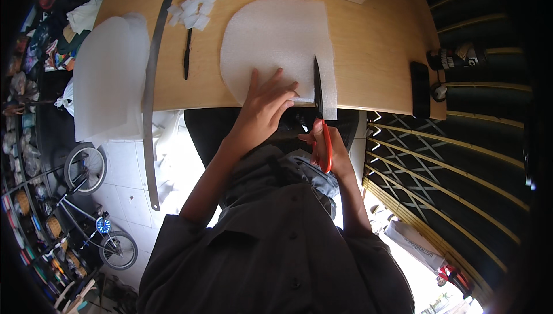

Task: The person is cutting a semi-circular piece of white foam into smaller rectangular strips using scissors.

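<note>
Head camera looks steeply down, close above table [380,43]

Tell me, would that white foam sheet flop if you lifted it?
Probably floppy: the white foam sheet looks thin, and the left hand presses it flat while the right hand works scissors along it. Likely very light, easily pushed.

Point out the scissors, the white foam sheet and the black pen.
scissors [318,92], head view, on the dark blade.
white foam sheet [271,37], head view, on its bare middle.
black pen [187,55], head view, mid-barrel.
</note>
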`<action>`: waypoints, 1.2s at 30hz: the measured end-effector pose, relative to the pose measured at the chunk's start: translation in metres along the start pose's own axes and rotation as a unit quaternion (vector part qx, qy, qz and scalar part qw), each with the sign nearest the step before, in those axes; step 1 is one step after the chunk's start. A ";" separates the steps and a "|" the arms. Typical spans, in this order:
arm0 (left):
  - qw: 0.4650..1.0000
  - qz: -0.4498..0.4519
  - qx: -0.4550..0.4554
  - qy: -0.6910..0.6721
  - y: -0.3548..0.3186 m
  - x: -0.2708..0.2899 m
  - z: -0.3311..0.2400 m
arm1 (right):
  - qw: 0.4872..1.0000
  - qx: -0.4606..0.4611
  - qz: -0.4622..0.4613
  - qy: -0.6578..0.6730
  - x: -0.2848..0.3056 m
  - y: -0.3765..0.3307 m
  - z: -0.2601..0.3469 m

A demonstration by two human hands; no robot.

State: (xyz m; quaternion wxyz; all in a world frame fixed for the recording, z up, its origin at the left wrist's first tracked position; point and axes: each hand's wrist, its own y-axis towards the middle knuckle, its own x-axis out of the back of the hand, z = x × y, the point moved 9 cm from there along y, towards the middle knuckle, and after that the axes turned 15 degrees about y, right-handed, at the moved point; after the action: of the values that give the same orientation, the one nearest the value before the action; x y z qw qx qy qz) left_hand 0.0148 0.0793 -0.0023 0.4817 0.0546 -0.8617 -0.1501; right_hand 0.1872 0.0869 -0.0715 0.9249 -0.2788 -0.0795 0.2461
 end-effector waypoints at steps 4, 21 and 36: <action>0.999 0.006 0.022 0.033 0.005 0.017 0.024 | 0.999 -0.009 0.049 0.002 -0.006 -0.010 -0.011; 0.997 0.055 0.026 0.051 0.030 0.041 0.044 | 0.988 0.017 0.147 0.041 0.017 -0.076 -0.036; 0.992 0.001 -0.014 0.122 0.022 0.001 0.008 | 0.993 0.073 0.089 0.038 0.026 -0.071 -0.033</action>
State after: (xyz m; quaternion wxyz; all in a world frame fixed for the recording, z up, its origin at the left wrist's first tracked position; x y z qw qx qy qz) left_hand 0.0085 0.1022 0.0011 0.5844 0.0650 -0.7941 -0.1540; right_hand 0.2480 0.0334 -0.0591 0.9197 -0.2254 -0.0011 0.3215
